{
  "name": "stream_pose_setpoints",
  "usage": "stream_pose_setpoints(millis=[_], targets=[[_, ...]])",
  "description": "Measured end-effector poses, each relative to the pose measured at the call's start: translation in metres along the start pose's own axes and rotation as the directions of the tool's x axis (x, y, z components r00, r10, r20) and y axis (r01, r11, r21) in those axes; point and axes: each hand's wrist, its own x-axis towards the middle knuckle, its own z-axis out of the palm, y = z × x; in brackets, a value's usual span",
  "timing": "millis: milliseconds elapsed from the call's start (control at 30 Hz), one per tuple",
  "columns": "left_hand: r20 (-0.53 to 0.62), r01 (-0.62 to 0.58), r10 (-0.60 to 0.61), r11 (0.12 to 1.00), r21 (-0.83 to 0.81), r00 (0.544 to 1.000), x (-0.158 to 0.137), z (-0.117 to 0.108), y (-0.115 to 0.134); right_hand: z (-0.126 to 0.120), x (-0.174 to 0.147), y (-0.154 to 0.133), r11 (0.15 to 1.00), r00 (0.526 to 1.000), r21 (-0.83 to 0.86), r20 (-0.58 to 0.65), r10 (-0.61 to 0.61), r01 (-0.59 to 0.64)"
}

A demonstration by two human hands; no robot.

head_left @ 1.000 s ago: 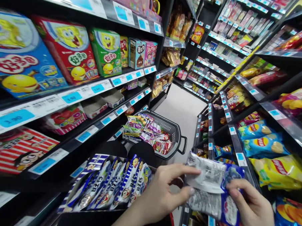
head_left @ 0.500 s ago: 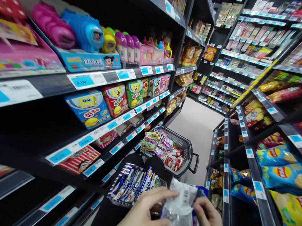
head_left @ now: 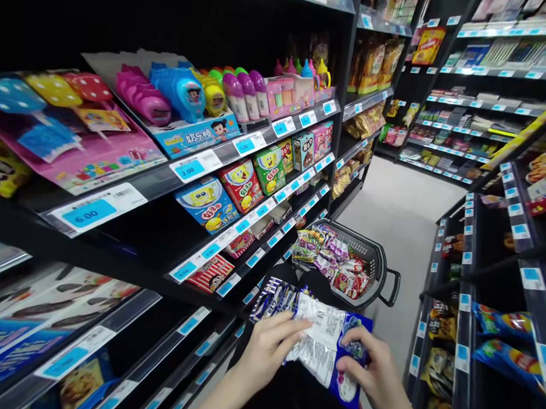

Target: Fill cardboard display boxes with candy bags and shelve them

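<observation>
A blue-and-white snack bag (head_left: 324,333) is held over my lap, its printed silver-white panel facing up. My left hand (head_left: 269,346) grips its left edge, fingers lying over the top. On the opposite side, my right hand (head_left: 369,368) pinches the blue end of the bag between thumb and fingers. Just behind the left hand, a striped blue-and-white box (head_left: 269,298) of slim wrapped snacks rests on my lap, partly covered by the bag and hand.
A dark shopping basket (head_left: 378,272) filled with small snack packets (head_left: 329,255) stands on the aisle floor ahead. Shelves with boxed sweets (head_left: 242,185) and toy-shaped candies line the left. Racks of bagged snacks (head_left: 503,320) run along the right, with another shelf unit at the far end.
The view has swung left, so more of the left shelf shows. The bag now lies flatter and shows more of its panel, covering more of the striped box. Both hands remain on it.
</observation>
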Motion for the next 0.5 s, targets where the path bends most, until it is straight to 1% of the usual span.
stream_pose_setpoints(millis=[67, 133, 233, 300, 367, 400, 500], targets=[[0.002, -0.011, 0.011, 1.0, 0.024, 1.0, 0.006, 0.0, 0.001, -0.002, 0.005, 0.001, 1.0, 1.0, -0.016, -0.007, -0.008, 0.008], [0.013, 0.019, -0.02, 1.0, 0.013, 1.0, 0.012, 0.001, 0.004, 0.0, 0.01, 0.002, 0.999, 0.998, -0.043, -0.06, -0.024, 0.022], [0.02, 0.128, -0.127, 0.991, -0.026, 0.992, 0.021, 0.004, 0.01, 0.006, 0.018, 0.004, 0.992, 0.986, -0.115, -0.151, -0.076, 0.059], [-0.001, 0.203, -0.203, 0.977, -0.06, 0.979, 0.025, 0.005, 0.011, 0.009, 0.021, 0.005, 0.986, 0.979, -0.138, -0.17, -0.116, 0.093], [-0.003, 0.278, -0.281, 0.952, -0.127, 0.96, 0.028, 0.006, 0.011, 0.009, 0.023, 0.007, 0.989, 0.98, -0.109, -0.165, -0.115, 0.098], [0.014, 0.319, -0.322, 0.931, -0.178, 0.947, 0.029, 0.007, 0.01, 0.007, 0.023, 0.008, 0.993, 0.984, -0.078, -0.148, -0.096, 0.086], [0.115, 0.458, -0.449, 0.813, -0.36, 0.886, 0.027, 0.007, 0.006, -0.002, 0.022, 0.011, 1.0, 0.998, 0.022, -0.063, -0.009, 0.011]])
